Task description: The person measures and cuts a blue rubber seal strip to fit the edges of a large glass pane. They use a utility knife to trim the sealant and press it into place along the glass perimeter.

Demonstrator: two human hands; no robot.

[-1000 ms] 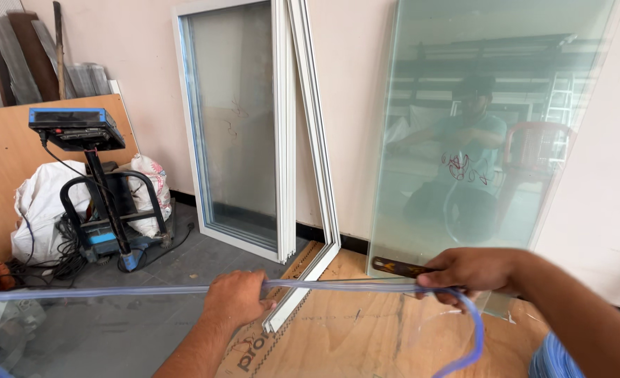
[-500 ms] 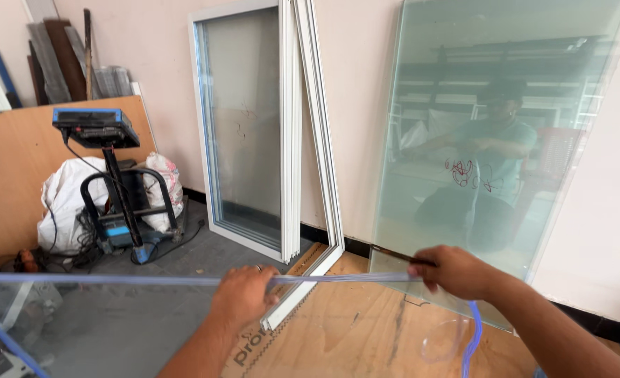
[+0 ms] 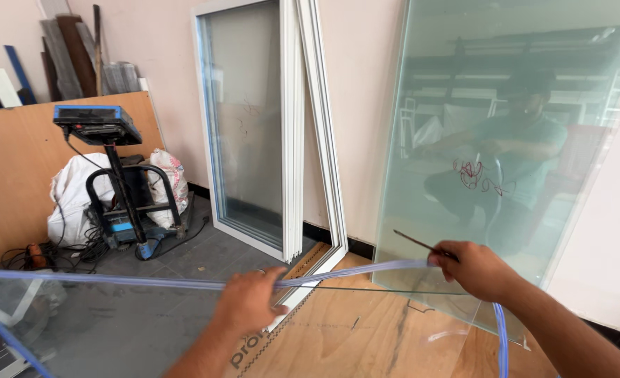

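Observation:
A flat glass pane (image 3: pixel 114 329) lies in front of me, with a clear bluish edge strip (image 3: pixel 149 281) running along its far edge. My left hand (image 3: pixel 248 302) pinches the strip against the pane's edge near the middle. My right hand (image 3: pixel 474 269) grips the strip further right, where it lifts off and hangs down in a loop (image 3: pixel 500 336). A thin dark tool (image 3: pixel 418 243) also sticks out of my right hand, pointing left.
A large greenish glass sheet (image 3: pixel 506 140) and white window frames (image 3: pixel 282 133) lean on the wall ahead. A blue-topped machine on a stand (image 3: pixel 107 168), white sacks (image 3: pixel 72 196) and cables sit at the left by a wooden board (image 3: pixel 16 175). Plywood (image 3: pixel 366 336) lies under the pane.
My right hand has slid right along the strip and risen slightly; my left hand keeps its pinch. The view has shifted a little to the left.

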